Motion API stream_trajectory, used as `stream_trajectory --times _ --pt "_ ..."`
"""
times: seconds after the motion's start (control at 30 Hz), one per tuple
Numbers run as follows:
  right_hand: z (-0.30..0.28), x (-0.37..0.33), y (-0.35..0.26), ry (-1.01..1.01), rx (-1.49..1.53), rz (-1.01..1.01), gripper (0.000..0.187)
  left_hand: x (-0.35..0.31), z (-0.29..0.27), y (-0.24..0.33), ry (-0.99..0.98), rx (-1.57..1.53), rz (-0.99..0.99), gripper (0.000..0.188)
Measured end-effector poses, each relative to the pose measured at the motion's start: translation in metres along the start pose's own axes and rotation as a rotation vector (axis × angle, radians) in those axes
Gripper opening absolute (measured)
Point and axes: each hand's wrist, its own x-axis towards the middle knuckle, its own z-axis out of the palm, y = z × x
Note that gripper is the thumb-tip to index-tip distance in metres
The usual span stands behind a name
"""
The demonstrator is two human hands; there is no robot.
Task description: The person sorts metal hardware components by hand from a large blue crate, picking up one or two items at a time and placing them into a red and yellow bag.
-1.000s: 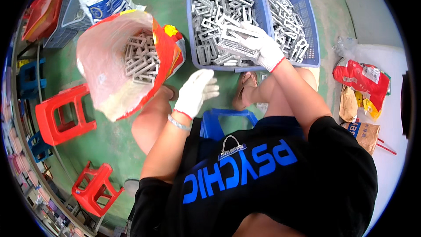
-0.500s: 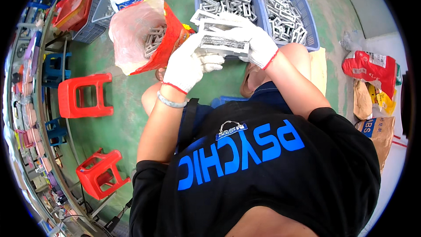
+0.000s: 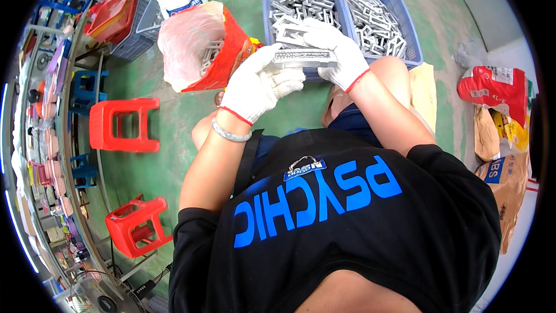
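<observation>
A small stack of silver rectangular metal frames [image 3: 304, 58] is held in front of me between both white-gloved hands. My left hand [image 3: 253, 87] closes on the left end of the stack, its fingers curled beneath. My right hand [image 3: 344, 58] grips the right end. Another open frame [image 3: 291, 33] sticks out past the stack by my right fingers; whether it is loose from the stack I cannot tell. Just beyond the hands stands a blue plastic basket [image 3: 269, 8] full of similar frames, beside a second blue basket [image 3: 409, 17] of them.
Left of the baskets, an open red sack [image 3: 236, 43] with a clear liner holds more frames. Red stools [image 3: 103, 124] stand at the left, near a crowded shelf [image 3: 49, 156]. On the right lie a red bag [image 3: 492, 90] and a brown paper sack [image 3: 512, 197].
The stack has tipped so that its long edge faces me, where more of the frames' openings showed before. The whole view has shifted slightly.
</observation>
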Motion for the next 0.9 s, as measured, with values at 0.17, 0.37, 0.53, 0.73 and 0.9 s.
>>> stream_trajectory --times 0.17,0.37,0.53,0.73,0.9 --pt "-0.004 0.009 -0.002 0.015 0.040 -0.099 0.032 -0.011 0.000 -0.001 -0.048 -0.008 -0.047 0.039" --pt "0.001 0.010 -0.007 0.015 0.053 -0.142 0.026 -0.007 -0.005 -0.007 -0.161 0.009 -0.082 0.046" --pt "-0.007 0.009 -0.013 -0.003 0.022 -0.137 0.030 -0.008 0.002 -0.007 -0.176 0.149 -0.082 0.050" --pt "-0.013 0.013 -0.018 -0.104 0.002 -0.126 0.035 -0.018 0.012 -0.003 -0.135 0.511 -0.140 0.055" --pt "-0.013 0.017 -0.014 -0.077 0.014 -0.164 0.035 -0.021 0.024 -0.006 -0.104 0.509 -0.059 0.051"
